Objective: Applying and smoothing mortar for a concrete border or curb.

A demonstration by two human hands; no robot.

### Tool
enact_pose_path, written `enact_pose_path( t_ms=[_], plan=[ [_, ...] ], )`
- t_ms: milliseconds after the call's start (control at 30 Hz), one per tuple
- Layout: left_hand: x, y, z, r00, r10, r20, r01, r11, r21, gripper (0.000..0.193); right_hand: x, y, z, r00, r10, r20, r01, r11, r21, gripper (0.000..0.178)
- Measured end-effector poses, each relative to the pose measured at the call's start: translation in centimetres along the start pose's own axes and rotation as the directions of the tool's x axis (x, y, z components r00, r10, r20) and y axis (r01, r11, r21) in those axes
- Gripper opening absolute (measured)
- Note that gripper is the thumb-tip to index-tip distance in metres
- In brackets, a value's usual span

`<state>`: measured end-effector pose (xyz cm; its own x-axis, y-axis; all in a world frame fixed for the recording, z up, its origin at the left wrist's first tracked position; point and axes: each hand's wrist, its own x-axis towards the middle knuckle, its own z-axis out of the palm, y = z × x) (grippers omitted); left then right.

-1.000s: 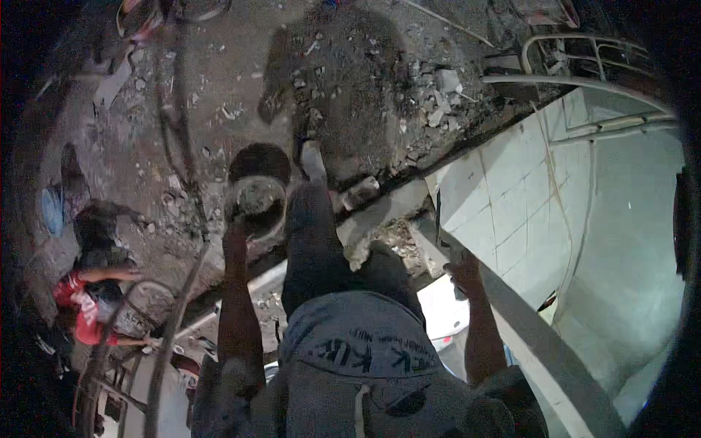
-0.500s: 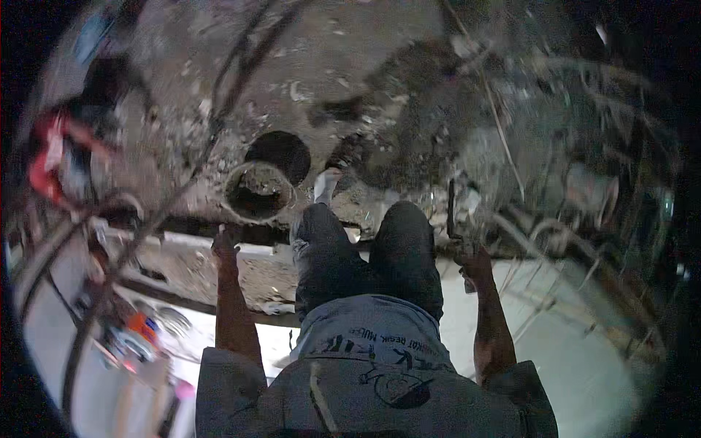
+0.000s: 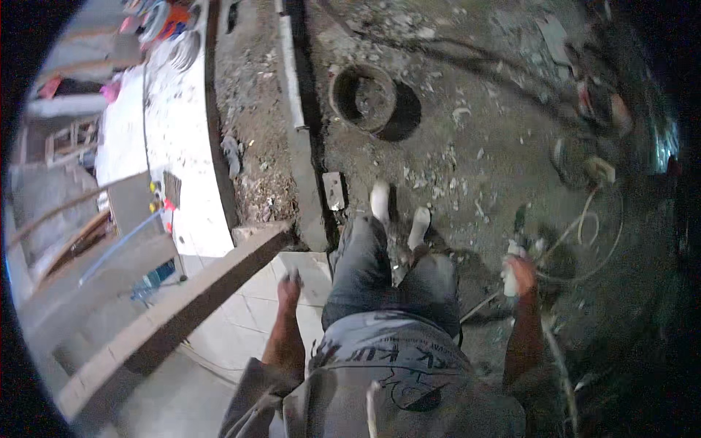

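Observation:
My right hand is closed round a hand tool with a pale grip. A dark narrow part points forward from it; blur hides its exact kind. At the other side of my legs, my left hand hangs over pale tiles with nothing seen in it, its fingers loosely apart and somewhat blurred. My feet stand on rough, dusty ground. Ahead of them sits a round bucket with some grey stuff inside, apart from both hands.
A long beam slants across on the left. A small block lies beside the low kerb. Looped cable spreads over the rubble-strewn ground at right. White flooring lies far left.
My view has swung round to the right; the bucket now appears farther up and right. The person in red at the left has gone from view. The tool stays in my right hand.

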<state>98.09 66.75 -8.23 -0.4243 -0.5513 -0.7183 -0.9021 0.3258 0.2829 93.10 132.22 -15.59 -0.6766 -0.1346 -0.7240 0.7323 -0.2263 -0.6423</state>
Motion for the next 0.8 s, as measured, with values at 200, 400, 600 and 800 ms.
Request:
enact_pose_path(
  t_ms=[200,400,600,800],
  plan=[
    [-10.4,-13.9,2.0,0.877,-0.463,-0.127,0.324,0.765,-0.556,0.052,-0.3,-5.7,11.1,0.967,0.204,-0.152,-0.202,0.979,0.027,0.027],
    [-10.4,-4.2,4.5,0.995,-0.040,-0.095,-0.010,0.880,-0.474,0.059,4.3,1.7,8.8,0.983,0.040,-0.178,-0.183,0.222,-0.958,0.047],
    [-9.5,-8.0,4.2,0.962,0.006,-0.273,-0.176,0.778,-0.603,0.058,-0.2,-5.7,18.6,0.918,0.394,-0.035,-0.356,0.786,-0.506,0.029],
    [-8.2,-18.6,10.7,0.881,-0.040,-0.471,-0.089,0.965,-0.248,0.048,-0.4,-8.0,21.7,0.980,0.184,-0.079,-0.172,0.573,-0.801,0.044]
  ],
)
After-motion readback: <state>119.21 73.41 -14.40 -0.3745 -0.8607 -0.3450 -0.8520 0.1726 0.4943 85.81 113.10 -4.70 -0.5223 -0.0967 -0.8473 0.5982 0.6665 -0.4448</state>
